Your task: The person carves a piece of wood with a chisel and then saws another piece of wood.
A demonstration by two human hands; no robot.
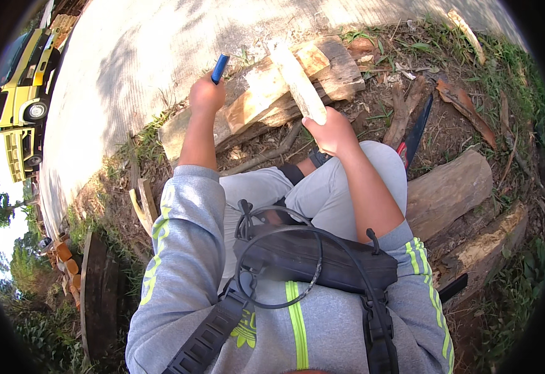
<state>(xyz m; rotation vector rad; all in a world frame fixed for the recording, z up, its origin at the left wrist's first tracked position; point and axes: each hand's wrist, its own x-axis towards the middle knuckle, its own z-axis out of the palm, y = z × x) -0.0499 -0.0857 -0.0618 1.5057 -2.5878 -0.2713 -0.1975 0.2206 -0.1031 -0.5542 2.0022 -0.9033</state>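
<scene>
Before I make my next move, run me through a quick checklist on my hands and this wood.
1. Left hand closed around the blue cylindrical object: ok.
2. Rest of that object visible: not ok, only the part above the fist shows.
3. Right hand gripping the near end of the pale wood piece: ok.
4. Hands apart: ok.
5. Wood piece resting firmly on the timber behind it: cannot tell.
6. Dark blade out of both hands: ok, it is beside the right knee.
</scene>
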